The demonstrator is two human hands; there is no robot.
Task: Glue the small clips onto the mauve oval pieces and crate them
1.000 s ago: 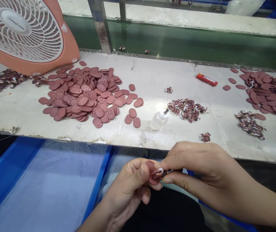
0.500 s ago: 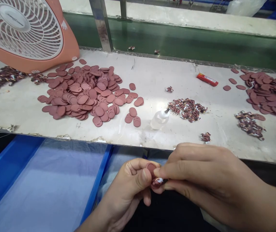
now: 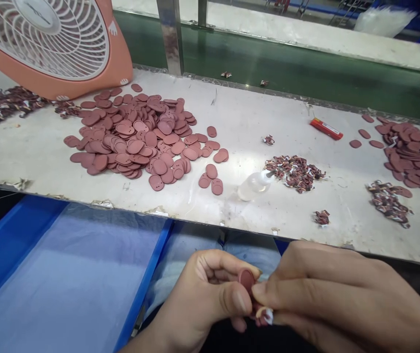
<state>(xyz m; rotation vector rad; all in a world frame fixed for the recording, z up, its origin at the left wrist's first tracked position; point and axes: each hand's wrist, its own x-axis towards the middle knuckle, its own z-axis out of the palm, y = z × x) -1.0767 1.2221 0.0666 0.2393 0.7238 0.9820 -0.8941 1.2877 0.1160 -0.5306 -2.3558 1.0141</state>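
1. Brace the oval maroon disc (image 3: 246,280) in the left hand (image 3: 211,296), whose grip pinches it in front of the table (image 3: 180,203).
2. Guide gently with the right hand (image 3: 327,294), its grip pinching the small painted piece (image 3: 264,316) at the disc's lower end.
3. Avoid squeezing either hard.

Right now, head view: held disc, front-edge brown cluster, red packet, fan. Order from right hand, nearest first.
1. Held disc: in the left hand.
2. Brown cluster: front of table.
3. Red packet: towards the back.
4. Fan: far left.
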